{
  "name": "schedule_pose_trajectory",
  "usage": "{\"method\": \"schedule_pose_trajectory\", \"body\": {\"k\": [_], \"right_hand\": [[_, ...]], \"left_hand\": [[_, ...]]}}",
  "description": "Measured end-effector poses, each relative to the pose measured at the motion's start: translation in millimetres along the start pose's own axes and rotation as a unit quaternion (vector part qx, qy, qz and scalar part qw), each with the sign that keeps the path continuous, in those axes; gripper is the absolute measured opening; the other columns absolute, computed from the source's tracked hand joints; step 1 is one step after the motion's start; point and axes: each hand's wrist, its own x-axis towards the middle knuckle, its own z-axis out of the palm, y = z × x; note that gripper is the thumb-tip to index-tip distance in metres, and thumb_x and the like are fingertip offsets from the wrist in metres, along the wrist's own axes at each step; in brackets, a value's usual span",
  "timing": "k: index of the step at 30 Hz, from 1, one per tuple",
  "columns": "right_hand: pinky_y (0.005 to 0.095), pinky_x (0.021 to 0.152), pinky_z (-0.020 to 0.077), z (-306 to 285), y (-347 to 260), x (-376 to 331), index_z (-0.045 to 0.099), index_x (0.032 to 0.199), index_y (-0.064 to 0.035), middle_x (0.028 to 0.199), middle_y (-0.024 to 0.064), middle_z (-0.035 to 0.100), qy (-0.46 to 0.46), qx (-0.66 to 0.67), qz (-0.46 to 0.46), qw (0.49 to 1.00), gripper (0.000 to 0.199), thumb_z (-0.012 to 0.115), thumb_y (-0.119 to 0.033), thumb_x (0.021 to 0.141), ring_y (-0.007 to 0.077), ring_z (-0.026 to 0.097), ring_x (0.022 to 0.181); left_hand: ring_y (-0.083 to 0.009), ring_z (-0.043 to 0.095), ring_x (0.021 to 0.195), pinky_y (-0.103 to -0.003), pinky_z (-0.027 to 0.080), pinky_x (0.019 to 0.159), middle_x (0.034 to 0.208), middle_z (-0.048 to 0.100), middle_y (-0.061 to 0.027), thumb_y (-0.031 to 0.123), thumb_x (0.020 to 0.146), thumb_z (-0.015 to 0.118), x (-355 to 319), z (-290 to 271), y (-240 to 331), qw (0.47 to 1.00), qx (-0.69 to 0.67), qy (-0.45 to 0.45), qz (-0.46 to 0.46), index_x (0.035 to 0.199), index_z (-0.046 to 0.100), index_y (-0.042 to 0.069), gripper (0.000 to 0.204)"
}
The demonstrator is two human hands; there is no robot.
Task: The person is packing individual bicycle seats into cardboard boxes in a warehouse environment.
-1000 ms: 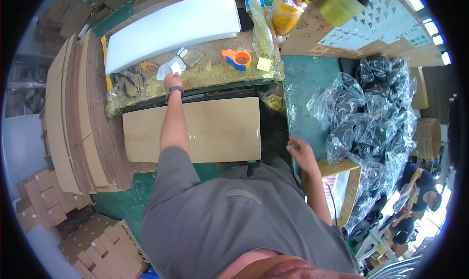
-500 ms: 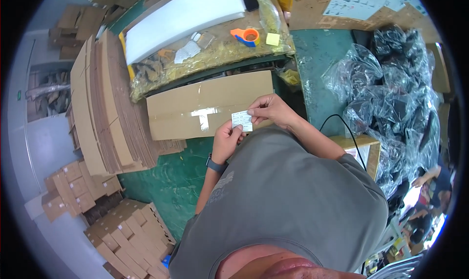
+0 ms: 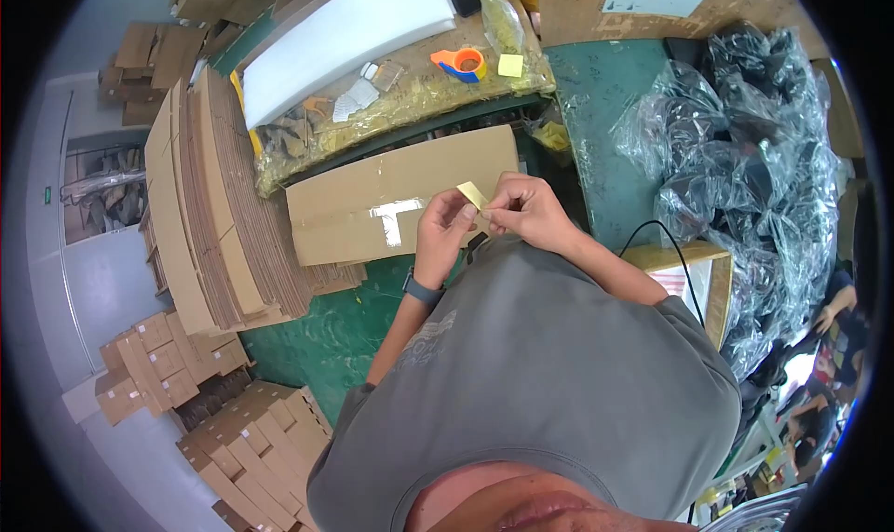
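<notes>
Both hands meet in front of the chest over the near edge of the counter (image 3: 596, 104), pinching a small yellowish slip (image 3: 472, 194) between them. The left hand (image 3: 445, 227) has its thumb and forefinger closed on the slip's lower end; the right hand (image 3: 526, 211) nips it from the right side with thumb and fingertips drawn tight together. Neither grip is open. The slip stands tilted up and to the left, its free corner clear of both hands and hanging above the right end of the flat cardboard sheet (image 3: 400, 197).

The work looks like peeling or parting a thin slip, perhaps a label from its backing, though which layer is which cannot be told. To do it well, the pinches should stay at the very edge, so the surface is not creased or smudged, and the pull should run slowly along the slip rather than across it. Keeping it low over the cardboard sheet would make it easy to recover if it slips free.

The sheet carries a T-shaped strip of clear tape (image 3: 393, 217) near its middle. Beyond it, toward the far edge, lie an orange tape dispenser (image 3: 461, 63), a yellow note pad (image 3: 509, 65) and a long white foam slab (image 3: 349, 37). Stacked flat cartons (image 3: 200, 206) stand along the left side, and black bagged goods (image 3: 754, 160) are heaped at the right.
</notes>
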Motion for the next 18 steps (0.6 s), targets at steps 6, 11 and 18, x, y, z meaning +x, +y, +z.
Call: {"method": "schedule_pose_trajectory", "body": {"k": [6, 11, 18], "right_hand": [[0.0247, 0.064, 0.0564, -6, -8, -15, 0.071, 0.083, 0.0031, 0.091, 0.0035, 0.059, 0.053, -0.039, -0.030, 0.997, 0.009, 0.073, 0.007, 0.091, 0.0106, 0.069, 0.073], [0.0246, 0.057, 0.0557, -11, -15, -21, 0.068, 0.079, -0.0003, 0.079, 0.0034, 0.066, 0.003, 0.086, 0.086, 0.993, 0.015, 0.079, 0.004, 0.088, 0.0108, 0.068, 0.065], [0.0225, 0.052, 0.0512, -35, 4, 7, 0.067, 0.078, -0.0025, 0.074, 0.0025, 0.066, -0.127, 0.198, 0.215, 0.948, 0.019, 0.083, 0.005, 0.084, 0.0118, 0.066, 0.059]], "left_hand": [[-0.0194, 0.072, 0.099, -0.035, 0.062, 0.090, 0.110, 0.072, -0.0094, 0.018, 0.103, 0.072, 3, 12, 2, 0.984, -0.135, -0.105, -0.055, 0.122, 0.064, -0.001, 0.028], [-0.0233, 0.074, 0.099, -0.035, 0.063, 0.089, 0.109, 0.073, -0.0113, 0.022, 0.103, 0.071, 13, 9, 11, 0.943, -0.173, -0.254, -0.127, 0.123, 0.064, 0.000, 0.030], [-0.0237, 0.074, 0.101, -0.038, 0.066, 0.086, 0.111, 0.072, -0.0115, 0.021, 0.106, 0.065, 14, 1, 11, 0.918, -0.215, -0.253, -0.215, 0.116, 0.068, 0.000, 0.023]]}}
